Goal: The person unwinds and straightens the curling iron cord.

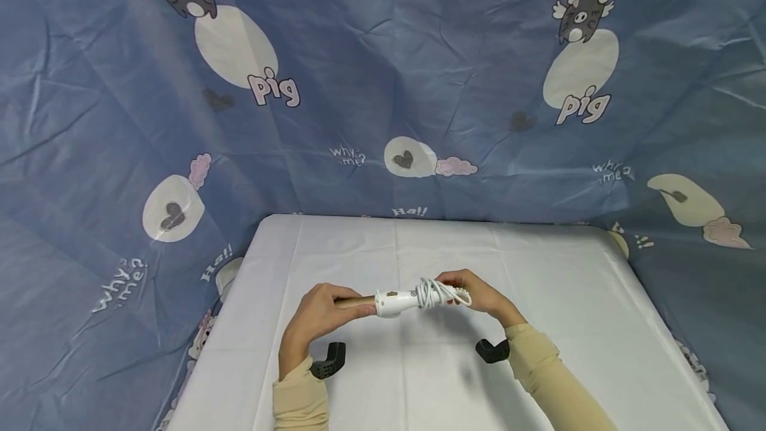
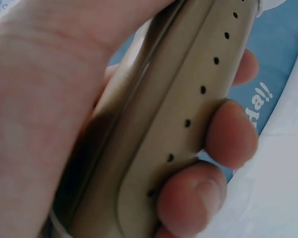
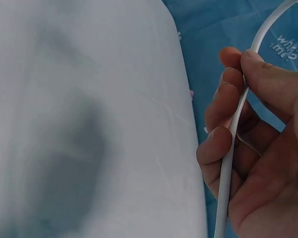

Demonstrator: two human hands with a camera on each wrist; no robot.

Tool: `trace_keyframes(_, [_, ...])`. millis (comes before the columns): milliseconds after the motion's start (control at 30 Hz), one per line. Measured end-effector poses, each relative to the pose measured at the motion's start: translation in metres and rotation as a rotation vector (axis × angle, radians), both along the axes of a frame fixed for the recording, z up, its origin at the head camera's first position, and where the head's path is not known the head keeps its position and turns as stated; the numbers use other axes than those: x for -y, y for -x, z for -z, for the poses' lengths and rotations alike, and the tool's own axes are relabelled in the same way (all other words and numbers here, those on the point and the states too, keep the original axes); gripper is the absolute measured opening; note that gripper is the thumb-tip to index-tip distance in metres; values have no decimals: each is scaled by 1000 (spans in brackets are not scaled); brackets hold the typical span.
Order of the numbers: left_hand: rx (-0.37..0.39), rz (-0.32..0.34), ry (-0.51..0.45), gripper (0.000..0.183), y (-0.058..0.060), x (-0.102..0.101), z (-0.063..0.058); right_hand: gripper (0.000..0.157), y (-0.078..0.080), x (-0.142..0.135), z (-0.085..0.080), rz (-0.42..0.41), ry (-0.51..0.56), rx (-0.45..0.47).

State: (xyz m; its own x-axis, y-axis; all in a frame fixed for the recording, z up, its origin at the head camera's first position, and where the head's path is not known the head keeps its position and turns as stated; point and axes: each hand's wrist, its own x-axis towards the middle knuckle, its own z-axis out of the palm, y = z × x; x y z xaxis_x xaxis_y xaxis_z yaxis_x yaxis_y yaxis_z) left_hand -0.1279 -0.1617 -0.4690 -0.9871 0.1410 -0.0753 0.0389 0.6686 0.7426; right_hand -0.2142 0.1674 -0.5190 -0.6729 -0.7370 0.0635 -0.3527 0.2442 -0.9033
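A curling iron point(image 1: 391, 303) with a white handle and a gold barrel is held above the white table. My left hand point(image 1: 318, 314) grips the barrel, and in the left wrist view the fingers curl round its gold surface point(image 2: 188, 84), which has a row of small dark holes. White cord point(image 1: 432, 292) is wound in loops round the handle's right end. There my right hand point(image 1: 479, 292) pinches a length of the cord point(image 3: 227, 166) between thumb and fingers, as the right wrist view shows. The left palm hides part of the barrel.
Beneath both hands spreads a white-covered table point(image 1: 383, 378). A blue cloth point(image 1: 371, 85) printed with pigs and words hangs behind it and along its sides. Black wrist mounts point(image 1: 331, 359) jut inward from both wrists.
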Motion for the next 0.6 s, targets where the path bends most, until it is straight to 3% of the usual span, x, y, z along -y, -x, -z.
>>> trace_keyframes(167, [19,16,-7,39,-1,-1,2,24,7,2,-10,14,-26,43])
trace_keyframes(367, [40,40,0,40,-1,0,7,20,9,0,-19,98,-144,2])
trace_keyframes(600, [41,55,3,39,-2,-1,8,20,10,-2,-28,95,-172,-32])
